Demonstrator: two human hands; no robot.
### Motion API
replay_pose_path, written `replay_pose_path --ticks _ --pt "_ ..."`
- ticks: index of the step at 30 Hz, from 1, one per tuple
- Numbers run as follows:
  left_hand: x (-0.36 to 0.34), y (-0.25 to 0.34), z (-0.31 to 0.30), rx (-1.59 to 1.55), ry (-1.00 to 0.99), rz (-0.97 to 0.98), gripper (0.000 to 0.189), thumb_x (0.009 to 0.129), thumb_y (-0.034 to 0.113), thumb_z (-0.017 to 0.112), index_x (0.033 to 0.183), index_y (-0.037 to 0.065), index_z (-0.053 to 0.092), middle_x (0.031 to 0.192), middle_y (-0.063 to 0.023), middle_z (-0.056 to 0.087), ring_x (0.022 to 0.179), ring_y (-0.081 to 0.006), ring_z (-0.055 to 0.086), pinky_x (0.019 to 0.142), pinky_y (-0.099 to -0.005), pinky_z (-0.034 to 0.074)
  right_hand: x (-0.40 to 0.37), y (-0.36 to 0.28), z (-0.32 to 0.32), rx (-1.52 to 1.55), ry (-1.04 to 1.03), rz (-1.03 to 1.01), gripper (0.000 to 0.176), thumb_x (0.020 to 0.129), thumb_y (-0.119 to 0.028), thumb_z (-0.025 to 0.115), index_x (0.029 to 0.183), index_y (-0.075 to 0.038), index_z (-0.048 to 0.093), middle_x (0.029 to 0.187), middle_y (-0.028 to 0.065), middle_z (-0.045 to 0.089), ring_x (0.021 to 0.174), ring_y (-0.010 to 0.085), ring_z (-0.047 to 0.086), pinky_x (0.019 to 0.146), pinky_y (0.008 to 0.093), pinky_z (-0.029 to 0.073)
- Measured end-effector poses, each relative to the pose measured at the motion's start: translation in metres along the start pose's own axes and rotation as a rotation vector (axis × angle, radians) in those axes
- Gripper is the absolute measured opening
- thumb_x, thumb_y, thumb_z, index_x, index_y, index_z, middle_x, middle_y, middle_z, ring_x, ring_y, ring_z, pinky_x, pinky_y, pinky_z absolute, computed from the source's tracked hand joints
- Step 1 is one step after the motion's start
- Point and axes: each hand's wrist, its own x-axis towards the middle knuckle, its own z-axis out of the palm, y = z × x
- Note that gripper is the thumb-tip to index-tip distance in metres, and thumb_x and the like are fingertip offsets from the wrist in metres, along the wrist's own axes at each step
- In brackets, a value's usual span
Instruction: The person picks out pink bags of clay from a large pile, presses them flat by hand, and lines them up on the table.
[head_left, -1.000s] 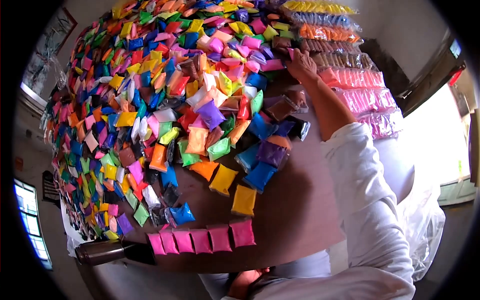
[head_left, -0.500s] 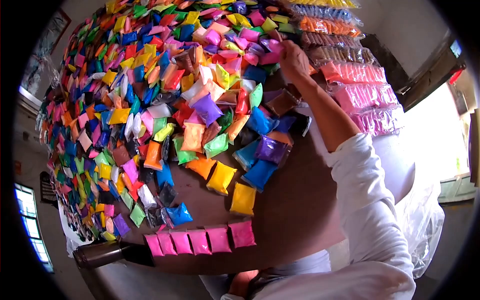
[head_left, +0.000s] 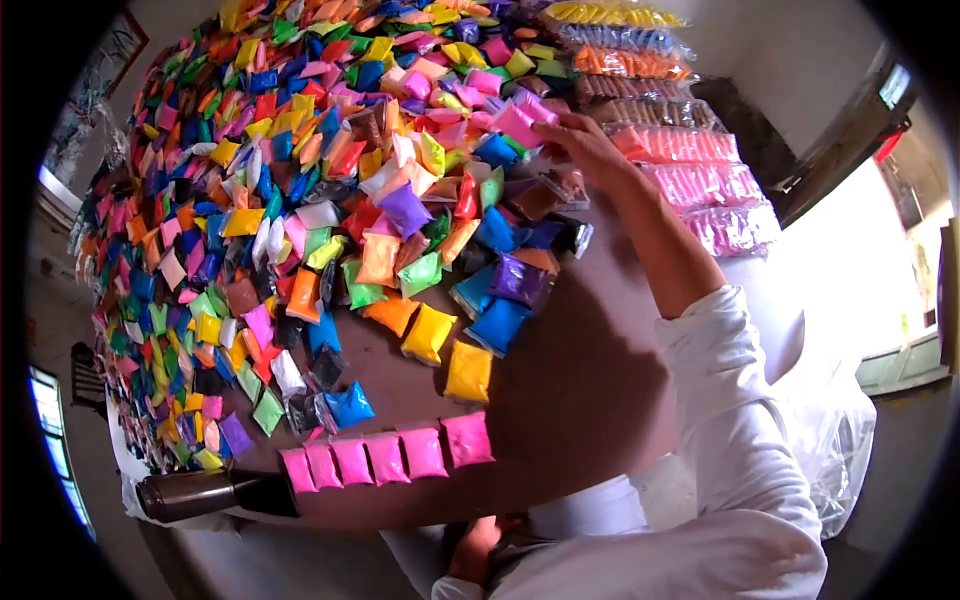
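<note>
My right hand (head_left: 572, 142) reaches to the far right of the heap and pinches a pink packet (head_left: 516, 124) by its edge. The packet looks like a small clear pouch with soft, bright pink filling, and it overlaps others in the pile. My left hand (head_left: 477, 552) is low in my lap below the table edge, its fingers hidden. Near the front of the brown table (head_left: 590, 400) lies a row of several pink packets (head_left: 386, 457), side by side. Just behind them is a yellow packet (head_left: 468, 372).
A large heap of mixed coloured packets (head_left: 300, 130) covers the left and back of the table. Stacked clear bags of same-coloured packets (head_left: 690, 145) line the right side. A dark cylinder (head_left: 190, 496) sits at the front left corner, and clear plastic (head_left: 830, 440) hangs at the right.
My right hand has drawn back slightly from the heap, and the pink packet now shows plainly at its fingertips. The whole view has shifted a little. The front row is unchanged.
</note>
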Motion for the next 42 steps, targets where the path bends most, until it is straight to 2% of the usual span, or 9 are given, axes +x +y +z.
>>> replay_pose_path --ticks 8,13,19,22,24,25,27,37,42 --pt "0.003 0.001 0.003 -0.155 0.004 -0.037 0.039 0.094 0.044 0.039 0.104 0.011 0.059 0.089 -0.0061 0.065 0.075 -0.0213 0.062 0.063 -0.0308 0.048 -0.072 -0.001 0.007 0.510 -0.055 0.261 0.028 0.089 -0.025 0.056 0.107 -0.004 0.057 0.095 0.0083 0.065 0.075 0.0154 0.062 0.062 0.0283 0.049" --pt "0.010 -0.014 -0.002 -0.218 0.045 0.005 0.033 0.095 0.039 0.041 0.102 0.012 0.059 0.090 -0.0049 0.064 0.077 -0.0210 0.062 0.063 -0.0340 0.050 -0.116 -0.007 0.002 0.708 -0.066 0.268 0.024 0.087 -0.027 0.056 0.093 -0.004 0.054 0.079 0.0065 0.060 0.065 0.0155 0.057 0.059 0.0261 0.049" --pt "0.023 -0.012 -0.004 -0.271 0.037 0.005 0.031 0.094 0.037 0.043 0.105 0.012 0.057 0.096 -0.0042 0.062 0.087 -0.0200 0.061 0.066 -0.0359 0.051 -0.160 -0.011 0.007 0.849 -0.187 0.012 0.016 0.089 -0.014 0.053 0.100 -0.001 0.056 0.081 0.0086 0.063 0.069 0.0146 0.062 0.064 0.0265 0.053" --pt "0.040 -0.024 -0.021 -0.092 0.001 -0.037 0.035 0.095 0.032 0.037 0.118 0.010 0.053 0.112 -0.0094 0.059 0.102 -0.0254 0.056 0.083 -0.0408 0.048 -0.174 -0.008 0.014 0.866 -0.220 -0.047 0.015 0.090 -0.011 0.052 0.100 -0.001 0.056 0.080 0.0091 0.065 0.070 0.0149 0.064 0.065 0.0260 0.054" --pt "0.041 -0.031 -0.025 0.262 -0.131 0.391 0.034 0.094 0.032 0.044 0.103 0.004 0.061 0.101 -0.0137 0.062 0.093 -0.0246 0.059 0.079 -0.0383 0.048 -0.181 -0.002 0.019 0.894 -0.216 -0.019 0.014 0.089 -0.012 0.054 0.099 -0.002 0.056 0.081 0.0087 0.064 0.070 0.0141 0.063 0.064 0.0255 0.053" --pt "0.045 -0.039 -0.030 0.267 -0.121 0.391 0.034 0.094 0.032 0.044 0.103 0.004 0.061 0.101 -0.0137 0.062 0.093 -0.0246 0.059 0.079 -0.0383 0.048 -0.183 0.001 0.020 0.904 -0.219 -0.020 0.014 0.089 -0.012 0.054 0.099 -0.002 0.056 0.081 0.0087 0.064 0.070 0.0141 0.063 0.064 0.0255 0.053" --pt "0.056 -0.054 -0.042 0.980 0.078 0.662 0.030 0.093 0.022 0.042 0.100 0.001 0.063 0.100 -0.0151 0.062 0.093 -0.0255 0.059 0.084 -0.0361 0.047 -0.185 0.009 0.026 0.872 -0.201 0.032 0.016 0.089 -0.012 0.054 0.102 -0.004 0.054 0.084 0.0069 0.064 0.073 0.0147 0.065 0.064 0.0263 0.054" --pt "0.048 -0.049 -0.012 1.516 0.226 0.744 0.027 0.089 0.014 0.043 0.103 0.000 0.062 0.105 -0.0229 0.060 0.099 -0.0323 0.059 0.086 -0.0379 0.047 -0.188 0.016 0.048 0.802 -0.225 0.118 0.018 0.088 -0.022 0.061 0.098 -0.009 0.055 0.084 0.0021 0.062 0.075 0.0122 0.061 0.064 0.0260 0.051" --pt "-0.029 0.034 0.088 1.223 0.354 0.485 0.030 0.092 0.020 0.043 0.109 0.001 0.060 0.101 -0.0243 0.061 0.096 -0.0376 0.059 0.085 -0.0414 0.046 -0.195 0.006 0.046 0.866 -0.266 0.199 0.016 0.088 -0.017 0.060 0.101 -0.007 0.057 0.086 0.0035 0.063 0.075 0.0140 0.064 0.065 0.0270 0.054"
